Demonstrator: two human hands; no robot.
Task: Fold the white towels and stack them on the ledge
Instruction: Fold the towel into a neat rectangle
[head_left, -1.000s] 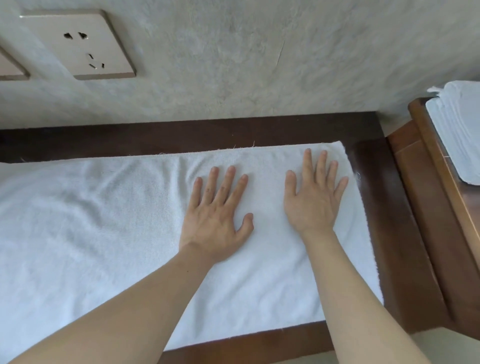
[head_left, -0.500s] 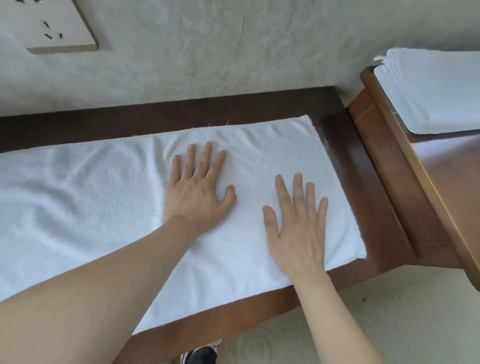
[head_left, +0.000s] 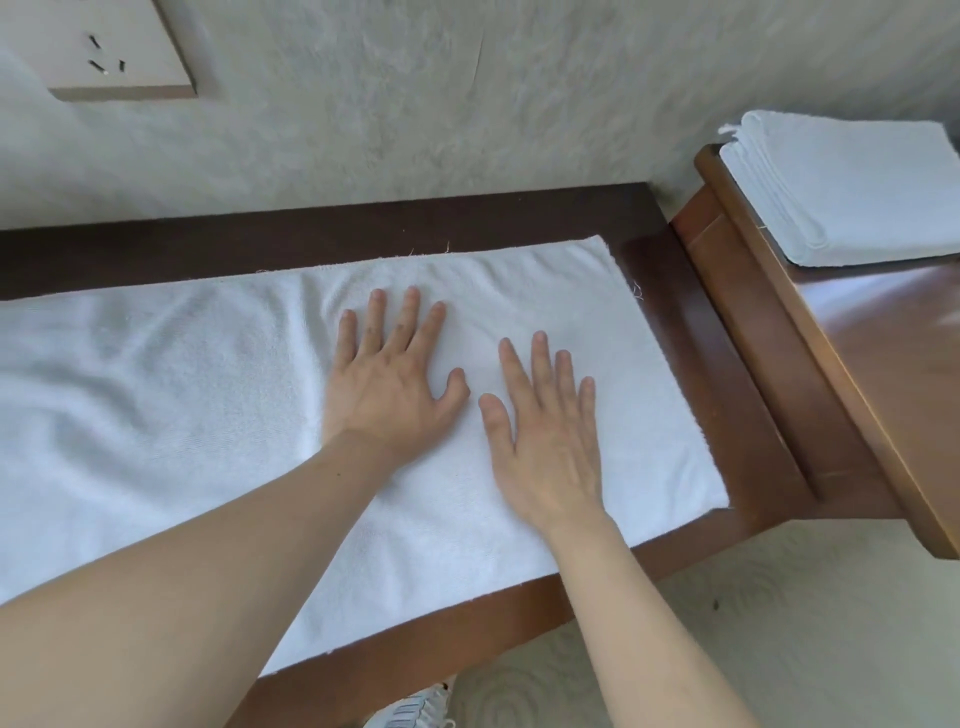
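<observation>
While both my hands, left (head_left: 387, 387) and right (head_left: 545, 441), press flat with straight fingers, gripping nothing, the towel (head_left: 182, 415) lies spread on the ledge (head_left: 691, 332). I read no writing anywhere.

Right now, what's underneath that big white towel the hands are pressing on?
The white towel lies on a dark wooden ledge, whose bare edges show around it. Both the left hand and right hand rest flat on top. The wood directly beneath is covered.

I see my two hands, left hand (head_left: 387, 387) and right hand (head_left: 545, 441), one spread towel (head_left: 182, 415), one stack (head_left: 852, 192) of folded towels whose number I cannot count, one bench (head_left: 691, 374), one socket (head_left: 111, 49) and one shoe (head_left: 415, 712).
</observation>
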